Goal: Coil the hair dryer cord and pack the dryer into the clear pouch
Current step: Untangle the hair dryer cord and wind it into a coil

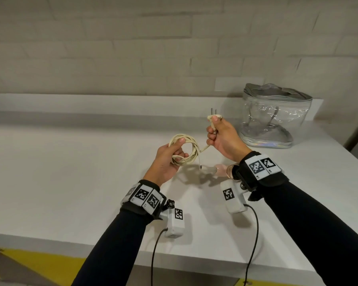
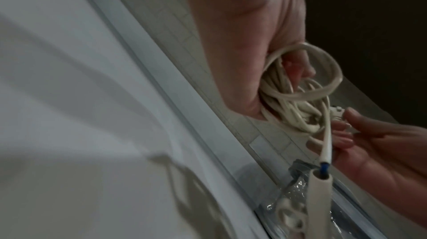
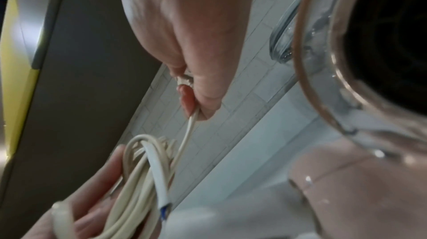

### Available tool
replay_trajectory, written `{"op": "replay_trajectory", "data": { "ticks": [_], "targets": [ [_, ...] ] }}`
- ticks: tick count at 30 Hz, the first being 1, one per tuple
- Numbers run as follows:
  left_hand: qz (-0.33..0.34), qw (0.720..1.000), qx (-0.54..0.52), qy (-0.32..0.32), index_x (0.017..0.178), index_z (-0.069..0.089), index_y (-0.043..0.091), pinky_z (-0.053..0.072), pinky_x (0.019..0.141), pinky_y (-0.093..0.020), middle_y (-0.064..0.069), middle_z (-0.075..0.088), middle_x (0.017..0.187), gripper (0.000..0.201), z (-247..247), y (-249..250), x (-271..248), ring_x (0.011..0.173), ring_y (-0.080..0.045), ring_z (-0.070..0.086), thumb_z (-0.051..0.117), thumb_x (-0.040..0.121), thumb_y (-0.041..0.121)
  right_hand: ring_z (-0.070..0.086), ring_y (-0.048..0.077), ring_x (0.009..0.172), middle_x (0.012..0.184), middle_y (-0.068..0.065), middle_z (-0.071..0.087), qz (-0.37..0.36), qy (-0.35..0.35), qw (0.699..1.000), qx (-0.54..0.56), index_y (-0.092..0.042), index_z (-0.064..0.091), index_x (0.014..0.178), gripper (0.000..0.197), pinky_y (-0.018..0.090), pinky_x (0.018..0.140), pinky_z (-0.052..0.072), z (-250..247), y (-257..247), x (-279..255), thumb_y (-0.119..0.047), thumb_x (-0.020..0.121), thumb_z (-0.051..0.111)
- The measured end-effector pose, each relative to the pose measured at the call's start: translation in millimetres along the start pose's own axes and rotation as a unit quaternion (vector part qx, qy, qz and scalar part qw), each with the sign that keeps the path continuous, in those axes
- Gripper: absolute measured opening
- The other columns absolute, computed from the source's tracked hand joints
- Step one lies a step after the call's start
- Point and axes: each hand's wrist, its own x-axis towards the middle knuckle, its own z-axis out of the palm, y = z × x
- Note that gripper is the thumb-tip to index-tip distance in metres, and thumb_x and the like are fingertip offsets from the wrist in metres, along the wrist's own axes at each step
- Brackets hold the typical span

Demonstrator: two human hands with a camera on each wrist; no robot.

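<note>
My left hand [image 1: 170,156] grips a bundle of cream cord loops [image 1: 186,150], several turns held above the white counter; the same cord coil [image 2: 298,96] fills the left wrist view. My right hand [image 1: 219,139] holds the two-pin plug [image 1: 214,117] upright, prongs pointing up, with a short stretch of cord running down to the coil. The pink hair dryer [image 1: 223,170] lies on the counter below my right wrist, mostly hidden; its clear-rimmed barrel [image 3: 346,96] looms close in the right wrist view. The clear pouch [image 1: 274,118] stands at the back right, its top shut.
The white counter [image 1: 70,172] stretches wide to the left and front. A low white ledge [image 1: 91,104] and a tiled wall run along the back. The counter's right edge falls off just past the pouch. Black camera cables hang over the front edge.
</note>
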Motion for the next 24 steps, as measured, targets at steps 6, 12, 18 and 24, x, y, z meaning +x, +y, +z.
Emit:
{"op": "replay_trajectory", "data": {
  "ticks": [6, 12, 18, 24],
  "targets": [
    [0.02, 0.997, 0.069, 0.037, 0.064, 0.046, 0.01, 0.052, 0.05, -0.02, 0.008, 0.036, 0.037, 0.031, 2, 5, -1, 0.032, -0.006, 0.038, 0.057, 0.09, 0.023, 0.043, 0.002, 0.053, 0.076, 0.0, 0.049, -0.075, -0.155, 0.971, -0.164, -0.021, 0.053, 0.111, 0.024, 0.016, 0.053, 0.04, -2, -1, -8, -0.01, 0.097, 0.036],
    [0.061, 0.987, 0.117, 0.095, 0.067, 0.053, 0.008, 0.043, 0.042, -0.02, 0.002, 0.043, 0.047, 0.046, 10, -1, 3, 0.035, -0.008, 0.042, 0.044, 0.092, 0.045, 0.056, 0.0, 0.061, 0.081, -0.006, 0.054, -0.162, -0.185, 0.87, -0.428, -0.008, 0.062, 0.117, 0.035, 0.015, 0.064, 0.05, 2, -5, -22, -0.01, 0.082, 0.064],
    [0.116, 0.971, 0.177, 0.111, 0.064, 0.056, 0.008, 0.044, 0.042, -0.018, 0.004, 0.052, 0.036, 0.046, 23, 0, 1, 0.034, -0.007, 0.051, 0.047, 0.092, 0.043, 0.05, 0.009, 0.068, 0.077, -0.006, 0.049, -0.213, -0.11, 0.778, -0.581, -0.017, 0.06, 0.076, 0.01, 0.014, 0.064, 0.038, 8, -6, -23, -0.011, 0.079, 0.067],
    [0.188, 0.934, 0.289, 0.096, 0.077, 0.059, 0.005, 0.048, 0.058, -0.03, -0.007, 0.06, 0.056, 0.025, 18, -2, -5, 0.05, -0.016, 0.059, 0.059, 0.088, 0.028, 0.052, 0.022, 0.077, 0.086, 0.002, 0.049, -0.217, -0.122, 0.712, -0.656, -0.008, 0.058, 0.08, 0.005, 0.029, 0.068, 0.039, 20, -10, -20, -0.004, 0.079, 0.061]
  ]
}}
